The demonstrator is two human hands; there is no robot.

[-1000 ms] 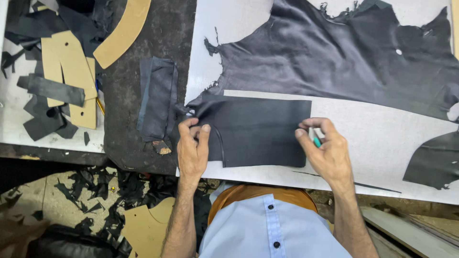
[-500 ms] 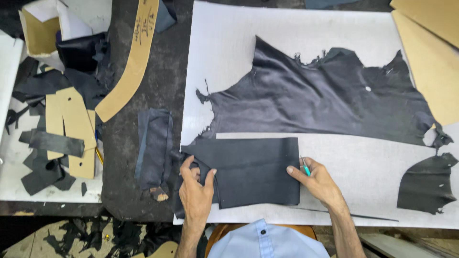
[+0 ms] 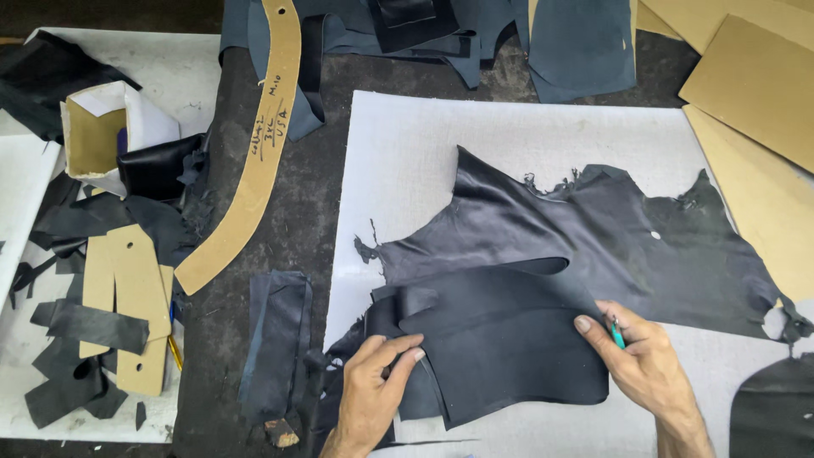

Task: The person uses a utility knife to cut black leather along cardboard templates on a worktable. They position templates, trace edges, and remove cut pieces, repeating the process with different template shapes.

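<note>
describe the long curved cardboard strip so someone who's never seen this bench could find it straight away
Start at the white cutting mat; just left of it, on the dark tabletop, lies the long curved tan strip. Unlike the flat cardboard sheets at right, it is narrow, bowed, and has a hole at its top end.

cut panel on hide on board | template left | strips between
</note>
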